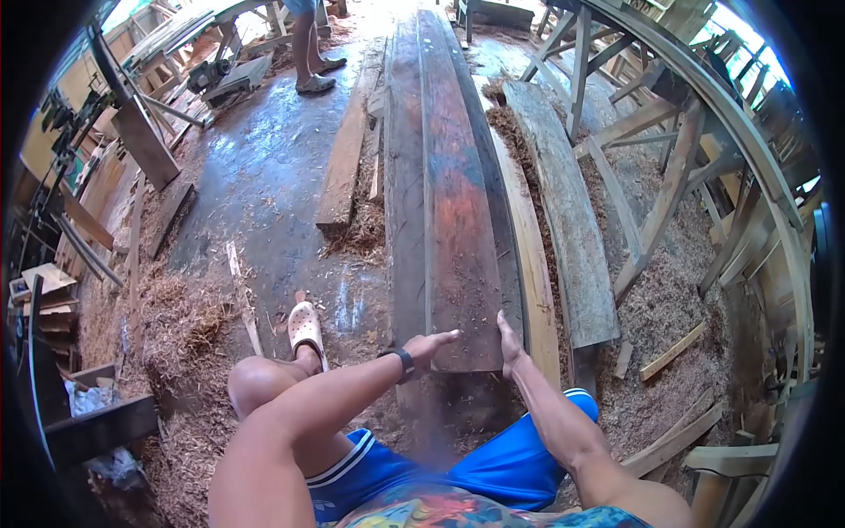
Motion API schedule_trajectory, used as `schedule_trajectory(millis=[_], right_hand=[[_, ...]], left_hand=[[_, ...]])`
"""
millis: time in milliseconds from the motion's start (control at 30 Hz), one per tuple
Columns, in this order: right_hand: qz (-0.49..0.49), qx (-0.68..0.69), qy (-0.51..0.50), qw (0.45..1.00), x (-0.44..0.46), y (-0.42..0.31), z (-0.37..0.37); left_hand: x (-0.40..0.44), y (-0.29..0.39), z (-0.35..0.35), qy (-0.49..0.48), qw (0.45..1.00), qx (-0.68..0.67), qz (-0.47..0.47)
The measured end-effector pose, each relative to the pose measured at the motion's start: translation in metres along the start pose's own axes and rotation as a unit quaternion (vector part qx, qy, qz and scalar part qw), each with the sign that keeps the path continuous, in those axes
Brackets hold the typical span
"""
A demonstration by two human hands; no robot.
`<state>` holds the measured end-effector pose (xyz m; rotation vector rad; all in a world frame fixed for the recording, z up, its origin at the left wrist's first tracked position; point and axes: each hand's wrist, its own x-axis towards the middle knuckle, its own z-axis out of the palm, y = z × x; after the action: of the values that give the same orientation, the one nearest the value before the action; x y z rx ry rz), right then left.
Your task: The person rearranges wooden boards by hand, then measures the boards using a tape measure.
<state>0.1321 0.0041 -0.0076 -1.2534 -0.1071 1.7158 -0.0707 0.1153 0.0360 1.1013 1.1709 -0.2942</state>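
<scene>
A long reddish-brown plank (458, 229) runs away from me down the middle, its near end between my hands. My left hand (429, 346), below a dark wristband, is at the plank's near left edge with its fingers stretched out to the right. At the near right corner, my right hand (510, 345) stands on edge with fingers extended, next to the plank's side. Neither hand holds anything that shows. Whether the palms touch the wood I cannot tell. Darker boards (406, 211) lie along the plank's left side.
A pale board (532, 255) and a grey weathered slab (568, 220) lie at the right. Wooden trestles (669, 185) stand beyond them. A shorter plank (346, 167) lies left of the middle. Another person's legs (308, 44) show at the top. Shavings cover much of the floor.
</scene>
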Motion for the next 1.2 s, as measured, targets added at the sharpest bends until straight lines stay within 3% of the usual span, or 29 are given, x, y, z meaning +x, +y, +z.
schedule_trajectory(millis=[67, 167, 267, 400, 500, 533, 567, 667, 767, 800, 900, 967, 1033, 1067, 1100, 1133, 1167, 1200], right_hand=[[0.008, -0.008, 0.016, 1.0, -0.002, 0.002, 0.006], [-0.002, -0.029, 0.076, 0.997, -0.014, -0.006, 0.038], [-0.004, 0.036, 0.047, 0.998, -0.02, -0.009, 0.081], [0.056, 0.087, 0.063, 0.993, -0.002, 0.012, 0.121], [0.066, 0.046, 0.099, 0.992, 0.009, 0.025, 0.161], [0.07, 0.059, 0.084, 0.992, 0.002, 0.008, 0.187], [0.085, 0.052, 0.069, 0.993, 0.004, 0.007, 0.197], [0.048, -0.022, 0.063, 0.997, 0.012, 0.013, 0.228], [0.116, 0.011, 0.116, 0.986, 0.042, 0.069, 0.219], [0.1, 0.052, 0.083, 0.99, 0.033, 0.037, 0.231], [0.086, -0.106, 0.082, 0.987, 0.008, 0.043, 0.223], [0.144, -0.132, 0.115, 0.974, -0.022, 0.027, 0.231], [0.185, -0.186, 0.144, 0.954, -0.055, 0.009, 0.24], [0.209, -0.338, 0.149, 0.905, -0.072, -0.01, 0.235], [0.153, -0.364, 0.19, 0.899, -0.085, 0.033, 0.204], [0.174, -0.381, 0.252, 0.873, -0.122, -0.018, 0.229], [0.171, -0.336, 0.289, 0.88, -0.146, -0.021, 0.22], [0.101, -0.331, 0.294, 0.891, -0.177, -0.012, 0.2]], left_hand=[[-0.016, 0.003, -0.001, 0.023, 0.998, 0.058, 0.009], [-0.029, 0.002, -0.013, 0.131, 0.988, 0.084, 0.003], [-0.06, 0.011, -0.043, 0.162, 0.982, 0.098, 0.014], [-0.091, 0.015, -0.087, 0.143, 0.98, 0.125, -0.065], [-0.102, 0.01, -0.12, 0.199, 0.967, 0.146, -0.067], [-0.096, -0.006, -0.137, 0.138, 0.98, 0.101, -0.098], [-0.098, -0.014, -0.146, 0.213, 0.96, 0.136, -0.121], [-0.095, -0.041, -0.171, 0.207, 0.975, 0.028, -0.074], [-0.076, -0.062, -0.185, 0.187, 0.979, -0.003, -0.086], [-0.068, -0.067, -0.188, 0.167, 0.981, -0.006, -0.098], [-0.06, -0.058, -0.194, 0.102, 0.982, 0.022, -0.158], [-0.074, -0.02, -0.194, 0.093, 0.975, 0.009, -0.2], [-0.064, -0.045, -0.183, 0.138, 0.98, 0.022, -0.138], [-0.07, -0.044, -0.174, 0.19, 0.97, 0.058, -0.142], [-0.082, -0.033, -0.165, 0.239, 0.955, 0.094, -0.15], [-0.107, -0.011, -0.17, 0.213, 0.961, 0.112, -0.14], [-0.128, -0.004, -0.169, 0.236, 0.955, 0.15, -0.095], [-0.152, -0.003, -0.171, 0.226, 0.958, 0.158, -0.077]])
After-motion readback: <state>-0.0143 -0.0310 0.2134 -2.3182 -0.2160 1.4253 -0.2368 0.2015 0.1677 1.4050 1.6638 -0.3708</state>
